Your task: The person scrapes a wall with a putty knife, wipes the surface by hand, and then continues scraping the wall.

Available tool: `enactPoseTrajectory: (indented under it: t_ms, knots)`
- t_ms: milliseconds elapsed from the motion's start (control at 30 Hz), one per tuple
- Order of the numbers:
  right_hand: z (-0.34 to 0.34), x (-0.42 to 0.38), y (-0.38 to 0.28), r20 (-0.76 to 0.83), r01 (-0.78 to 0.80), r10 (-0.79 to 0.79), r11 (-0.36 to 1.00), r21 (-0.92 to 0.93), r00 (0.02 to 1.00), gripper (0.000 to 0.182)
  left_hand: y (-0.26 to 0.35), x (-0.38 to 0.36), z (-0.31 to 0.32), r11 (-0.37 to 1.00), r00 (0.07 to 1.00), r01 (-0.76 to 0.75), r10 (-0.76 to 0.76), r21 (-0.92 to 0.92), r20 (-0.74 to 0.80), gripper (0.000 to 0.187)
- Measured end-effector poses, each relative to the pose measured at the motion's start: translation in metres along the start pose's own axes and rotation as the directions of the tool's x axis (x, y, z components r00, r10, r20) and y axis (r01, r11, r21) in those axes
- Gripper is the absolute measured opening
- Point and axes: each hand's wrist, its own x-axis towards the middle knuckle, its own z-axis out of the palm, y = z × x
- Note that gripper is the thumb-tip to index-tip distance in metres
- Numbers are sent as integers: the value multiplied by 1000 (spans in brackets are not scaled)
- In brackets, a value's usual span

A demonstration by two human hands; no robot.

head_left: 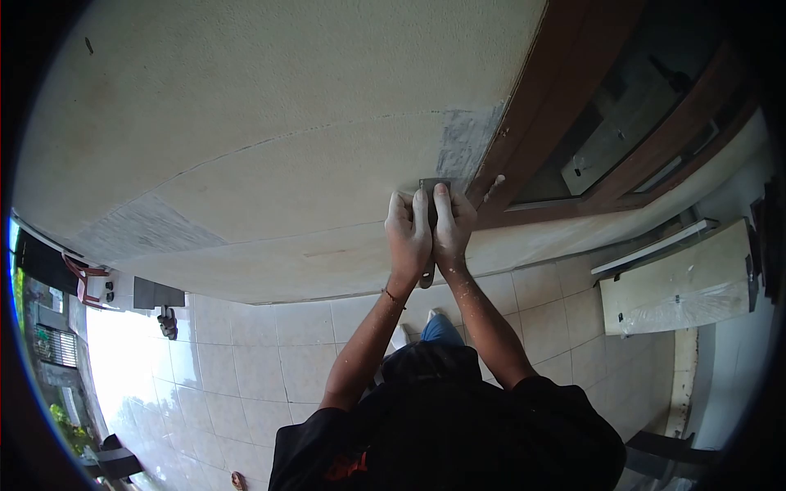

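Note:
Both of my hands are raised together at the cream wall (327, 180), coated in pale dust or powder. Between them is a putty knife (426, 277), its dark blade up against the wall and its handle end pointing down toward me. My left hand (407, 225) is closed on its left side, thumb along the tool. From the right, my right hand (452, 222) wraps it, thumb pressing near the blade. Just above the blade lies a grey roughened patch (468, 141) of wall, beside the brown wooden frame (524, 123).
A second grey patch (151, 227) marks the wall at left, with a thin curved line between patches. Glass panes (606, 123) sit in the frame. A plastic-wrapped cream cabinet (679, 286) stands right on the tiled floor (254, 344). Dark footwear (167, 322) lies at left.

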Motion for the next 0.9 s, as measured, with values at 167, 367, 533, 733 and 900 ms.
enactPoseTrajectory:
  t_ms: [167, 367, 533, 733, 900]
  knots:
    - [2, -1, 0, -25, -21, 20, 999, -29, 999, 33, 3, 2, 5, 996, 996, -81, 80, -37, -29, 22]
    - [4, 4, -18, 13, -31, 31, 999, 24, 999, 35, 21, 3, 1, 999, 999, -34, 34, 39, -11, 23]
    - [5, 6, -18, -5, 43, -43, 999, -5, 999, 35, 21, 8, 3, 990, 994, -101, 105, 97, -42, 26]
    - [8, 13, -26, 16, 25, -26, 998, 66, 1000, 35, 33, 11, 5, 994, 998, -57, 58, 97, -12, 25]
    - [18, 16, -51, -27, 44, -43, 998, 50, 999, 33, 52, 17, 7, 990, 995, -96, 98, 104, -13, 25]
